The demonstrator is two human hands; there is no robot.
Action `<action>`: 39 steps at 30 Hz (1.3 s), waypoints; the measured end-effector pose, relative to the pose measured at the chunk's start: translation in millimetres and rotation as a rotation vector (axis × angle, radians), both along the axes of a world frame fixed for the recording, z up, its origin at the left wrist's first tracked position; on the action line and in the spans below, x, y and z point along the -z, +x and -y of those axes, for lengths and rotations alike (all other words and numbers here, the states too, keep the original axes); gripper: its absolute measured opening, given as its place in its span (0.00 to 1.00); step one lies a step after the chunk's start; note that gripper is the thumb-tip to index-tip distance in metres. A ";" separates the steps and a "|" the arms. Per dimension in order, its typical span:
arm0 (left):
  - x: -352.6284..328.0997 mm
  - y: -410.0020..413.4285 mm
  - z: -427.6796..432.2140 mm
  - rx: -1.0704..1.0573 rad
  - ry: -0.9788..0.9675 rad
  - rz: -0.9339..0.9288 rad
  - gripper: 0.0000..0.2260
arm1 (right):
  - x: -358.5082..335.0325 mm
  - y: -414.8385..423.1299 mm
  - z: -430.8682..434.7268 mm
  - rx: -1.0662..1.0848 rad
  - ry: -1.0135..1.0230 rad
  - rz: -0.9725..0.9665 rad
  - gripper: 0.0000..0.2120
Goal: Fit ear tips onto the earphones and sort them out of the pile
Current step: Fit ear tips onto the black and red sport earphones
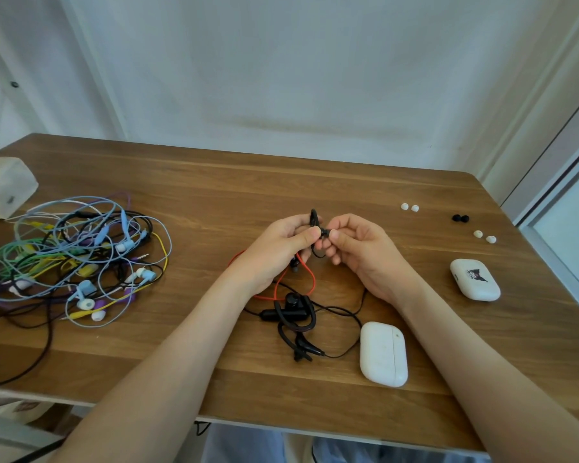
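Above the middle of the wooden table [281, 182], my left hand [278, 248] grips a black ear-hook earphone [315, 219]. My right hand [358, 248] pinches a small black ear tip [325, 232] against the earphone's nozzle. The earphone's black cable hangs down to a black wired set [293, 312] lying below the hands, beside a red cable [310, 275]. A tangled pile of coloured earphones [77, 259] lies at the left. Loose tips lie at the right: two white [409, 207], two black [460, 217], two more white [484, 236].
A plain white earbud case [383, 354] lies near the front edge under my right forearm. A second white case with a black cartoon print [474, 279] sits at the right. A translucent box [4, 187] stands at the far left. A wall runs behind the table.
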State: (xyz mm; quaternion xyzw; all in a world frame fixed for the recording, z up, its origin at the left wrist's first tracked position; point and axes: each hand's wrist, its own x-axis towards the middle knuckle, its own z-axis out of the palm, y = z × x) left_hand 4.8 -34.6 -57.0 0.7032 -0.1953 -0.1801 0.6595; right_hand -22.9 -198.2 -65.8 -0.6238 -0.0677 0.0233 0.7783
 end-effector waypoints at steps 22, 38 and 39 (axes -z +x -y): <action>0.6 0.2 -1.1 0.043 0.059 0.048 0.11 | -1.6 0.5 2.6 -0.061 0.086 -0.062 0.04; 3.4 3.0 -2.5 0.043 0.014 0.004 0.14 | 0.2 -3.1 -5.5 0.048 -0.093 0.054 0.07; 3.8 3.1 -2.4 0.043 0.008 0.001 0.14 | 0.3 -3.0 -5.5 0.053 -0.101 0.058 0.08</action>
